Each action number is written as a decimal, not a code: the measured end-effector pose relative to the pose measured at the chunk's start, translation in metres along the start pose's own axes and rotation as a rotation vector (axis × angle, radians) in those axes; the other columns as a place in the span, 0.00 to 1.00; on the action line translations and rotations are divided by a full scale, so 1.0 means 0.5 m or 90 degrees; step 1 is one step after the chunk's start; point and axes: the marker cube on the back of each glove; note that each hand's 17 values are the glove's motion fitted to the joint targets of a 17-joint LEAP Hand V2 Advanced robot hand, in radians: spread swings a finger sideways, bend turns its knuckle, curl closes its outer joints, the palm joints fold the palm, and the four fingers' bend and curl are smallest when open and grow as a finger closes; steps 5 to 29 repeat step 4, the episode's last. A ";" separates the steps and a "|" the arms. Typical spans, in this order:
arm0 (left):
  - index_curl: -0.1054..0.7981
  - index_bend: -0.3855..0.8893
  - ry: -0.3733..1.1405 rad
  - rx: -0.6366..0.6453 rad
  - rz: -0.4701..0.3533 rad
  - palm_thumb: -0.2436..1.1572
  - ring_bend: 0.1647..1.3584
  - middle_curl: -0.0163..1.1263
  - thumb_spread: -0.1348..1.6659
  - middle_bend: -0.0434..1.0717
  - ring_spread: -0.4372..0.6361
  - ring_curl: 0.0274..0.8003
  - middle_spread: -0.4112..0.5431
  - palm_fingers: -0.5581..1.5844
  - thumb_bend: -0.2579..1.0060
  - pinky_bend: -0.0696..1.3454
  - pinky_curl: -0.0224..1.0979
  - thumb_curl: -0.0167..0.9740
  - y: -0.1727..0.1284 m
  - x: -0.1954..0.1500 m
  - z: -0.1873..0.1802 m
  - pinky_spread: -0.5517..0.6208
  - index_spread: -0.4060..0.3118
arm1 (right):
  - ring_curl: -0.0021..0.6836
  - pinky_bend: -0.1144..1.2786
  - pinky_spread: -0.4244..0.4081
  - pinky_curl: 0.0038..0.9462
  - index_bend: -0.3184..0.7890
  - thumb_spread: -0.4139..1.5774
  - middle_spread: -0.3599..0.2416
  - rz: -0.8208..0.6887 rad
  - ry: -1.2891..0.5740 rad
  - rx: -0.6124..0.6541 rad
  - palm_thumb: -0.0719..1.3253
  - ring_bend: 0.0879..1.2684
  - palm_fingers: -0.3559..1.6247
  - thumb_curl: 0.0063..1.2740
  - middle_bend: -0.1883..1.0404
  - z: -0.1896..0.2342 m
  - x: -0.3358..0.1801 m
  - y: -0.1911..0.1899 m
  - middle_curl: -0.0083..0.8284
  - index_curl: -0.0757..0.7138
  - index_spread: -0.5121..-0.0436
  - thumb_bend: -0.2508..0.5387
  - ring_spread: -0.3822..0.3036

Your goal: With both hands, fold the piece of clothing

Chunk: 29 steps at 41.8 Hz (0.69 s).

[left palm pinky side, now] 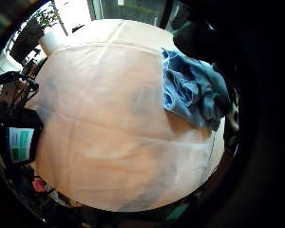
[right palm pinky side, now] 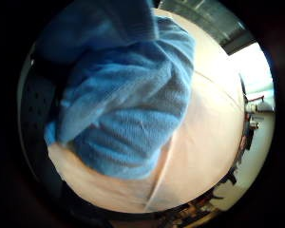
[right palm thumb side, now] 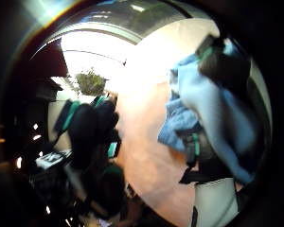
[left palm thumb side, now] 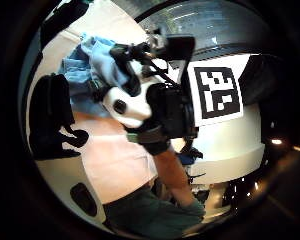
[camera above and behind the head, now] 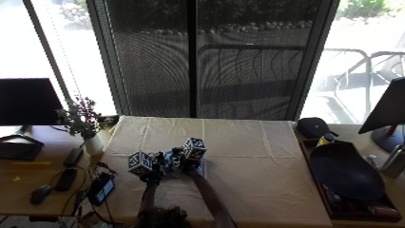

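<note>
A blue garment (camera above and behind the head: 172,164) lies bunched near the left front edge of the cloth-covered surface (camera above and behind the head: 265,161) — the right hand (camera above and behind the head: 190,164) has its grip closed on the fabric; the left hand (camera above and behind the head: 152,175) sits beside it, its grip impossible to tell

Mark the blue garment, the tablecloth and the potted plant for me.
blue garment (left palm pinky side: 192,90): left little-finger palm view, middle of the bunched cloth.
tablecloth (camera above and behind the head: 253,156): outside view, bare stretch right of the hands.
potted plant (camera above and behind the head: 81,118): outside view, its foliage.
</note>
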 end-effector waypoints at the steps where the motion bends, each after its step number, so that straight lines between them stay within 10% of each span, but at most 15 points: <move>1: 0.42 0.40 0.022 -0.020 0.007 0.71 0.25 0.38 0.92 0.24 0.46 0.39 0.30 0.48 0.31 0.38 0.36 0.35 0.012 0.013 -0.010 0.61 0.36 | 0.65 0.57 0.11 0.41 0.29 0.49 0.16 0.004 -0.003 -0.036 0.66 0.45 0.70 0.47 0.37 -0.011 -0.001 0.018 0.56 0.34 0.32 0.16 0.13; 2: 0.42 0.40 0.043 -0.039 0.016 0.71 0.25 0.38 0.92 0.24 0.46 0.39 0.30 0.48 0.31 0.38 0.36 0.35 0.024 0.028 -0.021 0.61 0.36 | 0.65 0.57 0.12 0.41 0.29 0.49 0.17 0.010 0.005 -0.066 0.65 0.45 0.70 0.47 0.36 -0.026 0.001 0.035 0.56 0.34 0.33 0.18 0.13; 3: 0.41 0.40 0.054 -0.046 0.025 0.71 0.25 0.38 0.92 0.24 0.46 0.39 0.30 0.48 0.31 0.38 0.36 0.36 0.032 0.040 -0.029 0.61 0.36 | 0.63 0.57 0.15 0.41 0.30 0.52 0.18 0.021 0.025 -0.091 0.45 0.41 0.65 0.43 0.33 -0.044 0.006 0.050 0.54 0.33 0.33 0.00 0.15; 4: 0.41 0.39 0.054 -0.037 0.034 0.71 0.25 0.38 0.92 0.24 0.46 0.39 0.29 0.49 0.31 0.38 0.36 0.36 0.033 0.047 -0.032 0.61 0.36 | 0.63 0.57 0.19 0.42 0.32 0.54 0.20 0.039 0.057 -0.111 0.47 0.40 0.59 0.44 0.31 -0.065 0.012 0.065 0.54 0.34 0.34 0.11 0.17; 29: 0.41 0.39 0.054 -0.037 0.034 0.71 0.25 0.38 0.92 0.24 0.46 0.39 0.29 0.49 0.31 0.38 0.36 0.36 0.033 0.047 -0.032 0.61 0.36 | 0.63 0.57 0.19 0.42 0.32 0.54 0.20 0.039 0.057 -0.111 0.47 0.40 0.59 0.44 0.31 -0.065 0.012 0.065 0.54 0.34 0.34 0.11 0.17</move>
